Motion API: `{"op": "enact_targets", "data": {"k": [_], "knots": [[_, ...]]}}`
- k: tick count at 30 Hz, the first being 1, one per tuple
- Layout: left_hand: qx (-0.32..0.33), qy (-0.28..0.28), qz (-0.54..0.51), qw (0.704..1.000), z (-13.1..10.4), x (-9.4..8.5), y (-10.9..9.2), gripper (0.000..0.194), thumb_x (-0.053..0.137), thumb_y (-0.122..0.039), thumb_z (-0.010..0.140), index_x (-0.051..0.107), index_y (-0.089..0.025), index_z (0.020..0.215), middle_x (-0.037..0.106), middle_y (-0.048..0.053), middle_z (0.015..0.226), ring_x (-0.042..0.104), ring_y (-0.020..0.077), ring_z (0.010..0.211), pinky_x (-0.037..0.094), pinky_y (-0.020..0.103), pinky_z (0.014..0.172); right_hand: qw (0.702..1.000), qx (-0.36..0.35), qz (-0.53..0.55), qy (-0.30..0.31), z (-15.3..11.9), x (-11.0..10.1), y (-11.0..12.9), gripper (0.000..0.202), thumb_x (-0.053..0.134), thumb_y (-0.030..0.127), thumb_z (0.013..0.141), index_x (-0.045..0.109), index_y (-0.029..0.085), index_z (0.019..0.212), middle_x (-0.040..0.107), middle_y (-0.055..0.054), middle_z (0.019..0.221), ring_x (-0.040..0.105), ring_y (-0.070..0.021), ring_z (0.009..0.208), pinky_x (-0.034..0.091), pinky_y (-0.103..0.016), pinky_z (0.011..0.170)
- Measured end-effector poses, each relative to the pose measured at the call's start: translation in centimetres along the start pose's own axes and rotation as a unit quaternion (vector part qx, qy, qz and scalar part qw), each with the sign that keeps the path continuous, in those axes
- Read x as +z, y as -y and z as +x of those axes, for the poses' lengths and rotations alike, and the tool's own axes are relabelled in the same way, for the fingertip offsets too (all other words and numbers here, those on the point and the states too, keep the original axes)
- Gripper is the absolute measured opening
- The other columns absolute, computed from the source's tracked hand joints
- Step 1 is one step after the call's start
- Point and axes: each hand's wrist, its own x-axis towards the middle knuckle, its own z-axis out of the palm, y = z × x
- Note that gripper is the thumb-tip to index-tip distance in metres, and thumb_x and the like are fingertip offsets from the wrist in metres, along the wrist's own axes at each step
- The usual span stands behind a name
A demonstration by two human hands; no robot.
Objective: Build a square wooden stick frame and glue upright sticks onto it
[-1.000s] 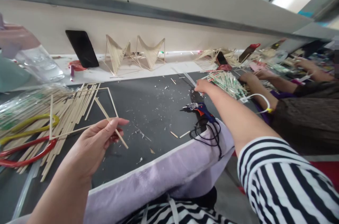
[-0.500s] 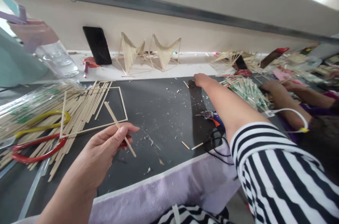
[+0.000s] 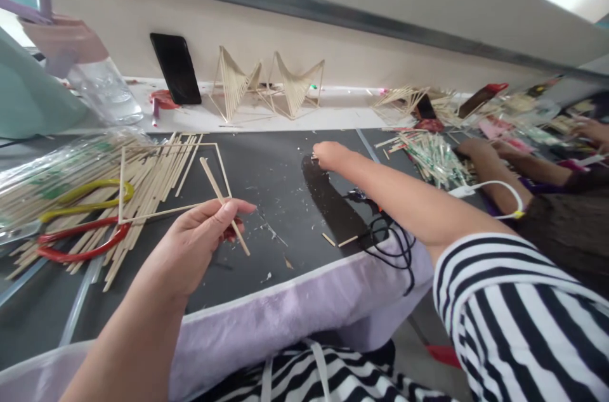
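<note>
My left hand [image 3: 207, 231] is closed, pinching a short flat wooden stick [image 3: 212, 179] that slants between thumb and fingers. Just behind it, a four-sided frame of thin sticks [image 3: 162, 212] rests over the stick pile, one side running behind my hand. My right hand [image 3: 329, 155] is low over the dark table, fingers pinched together. A small pale bit shows at its fingertips, too small to name. Beneath my right forearm lies what looks like a glue gun [image 3: 358, 194], mostly hidden. Two short stick pieces [image 3: 328, 239] lie near the table's front edge.
Loose sticks [image 3: 157, 180] and scissors with red and yellow handles [image 3: 83, 250] fill the left. Behind stand a water bottle [image 3: 107, 88], a phone [image 3: 176, 69] and two woven stick models [image 3: 297, 88]. A black cable [image 3: 390, 250] coils at front. Another person's arms [image 3: 495, 174] are at right.
My right hand has moved left and slightly nearer across the table, still pinched. My left hand keeps its grip on the stick. The view has shifted a little.
</note>
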Motion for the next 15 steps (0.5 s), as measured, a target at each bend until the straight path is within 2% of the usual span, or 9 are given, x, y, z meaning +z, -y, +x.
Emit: {"op": "enact_targets", "data": {"k": [3, 6, 8, 10, 12, 15], "knots": [[0.006, -0.004, -0.011, 1.0, 0.0, 0.1, -0.2, 0.039, 0.077, -0.056, 0.075, 0.08, -0.02, 0.091, 0.068, 0.003, 0.077, 0.054, 0.009, 0.064, 0.038, 0.016, 0.052, 0.999, -0.029, -0.007, -0.025, -2.3, 0.1, 2.5, 0.039, 0.055, 0.007, 0.087, 0.063, 0.011, 0.125, 0.065, -0.021, 0.13, 0.062, -0.0294, 0.118, 0.045, -0.029, 0.087], [0.035, -0.023, -0.055, 0.998, 0.3, 0.2, -0.4, 0.034, 0.079, -0.05, 0.075, 0.079, -0.018, 0.087, 0.07, 0.004, 0.084, 0.056, 0.0091, 0.066, 0.042, 0.017, 0.056, 0.998, -0.059, 0.003, -0.002, -4.9, -0.2, 5.4, 0.032, 0.056, 0.005, 0.084, 0.067, 0.011, 0.114, 0.069, -0.019, 0.122, 0.066, -0.0261, 0.107, 0.044, -0.026, 0.076], [0.062, -0.027, -0.093, 0.993, 0.5, 0.1, -0.5, 0.031, 0.079, -0.046, 0.075, 0.078, -0.015, 0.083, 0.071, 0.006, 0.09, 0.057, 0.0098, 0.067, 0.046, 0.019, 0.06, 0.995, -0.094, 0.024, 0.019, -7.8, -0.3, 7.5, 0.024, 0.056, 0.009, 0.084, 0.069, 0.014, 0.103, 0.072, -0.014, 0.11, 0.066, -0.0222, 0.096, 0.042, -0.025, 0.07], [0.074, -0.027, -0.113, 0.99, 0.7, 0.0, -0.5, 0.028, 0.076, -0.042, 0.077, 0.077, -0.014, 0.082, 0.07, 0.006, 0.088, 0.057, 0.0098, 0.066, 0.046, 0.021, 0.06, 0.986, -0.147, 0.069, 0.038, -11.9, -0.1, 9.3, 0.019, 0.055, 0.014, 0.086, 0.067, 0.02, 0.099, 0.073, -0.004, 0.099, 0.063, -0.0144, 0.083, 0.04, -0.021, 0.066], [0.076, -0.029, -0.119, 0.99, 0.8, 0.0, -0.4, 0.026, 0.073, -0.039, 0.08, 0.076, -0.014, 0.081, 0.069, 0.006, 0.083, 0.057, 0.01, 0.064, 0.045, 0.021, 0.06, 0.964, -0.195, 0.16, 0.087, -16.4, 0.6, 10.4, 0.013, 0.054, 0.012, 0.083, 0.063, 0.02, 0.088, 0.069, -0.001, 0.087, 0.056, -0.012, 0.071, 0.037, -0.022, 0.06], [0.078, -0.028, -0.109, 0.991, 0.8, 0.2, -0.3, 0.023, 0.072, -0.037, 0.081, 0.075, -0.014, 0.079, 0.068, 0.006, 0.079, 0.058, 0.0114, 0.067, 0.046, 0.022, 0.062, 0.914, -0.266, 0.224, 0.209, -21.8, 2.1, 10.4, 0.009, 0.057, 0.012, 0.077, 0.057, 0.021, 0.079, 0.061, 0.003, 0.075, 0.049, -0.0106, 0.063, 0.033, -0.022, 0.055]]}}
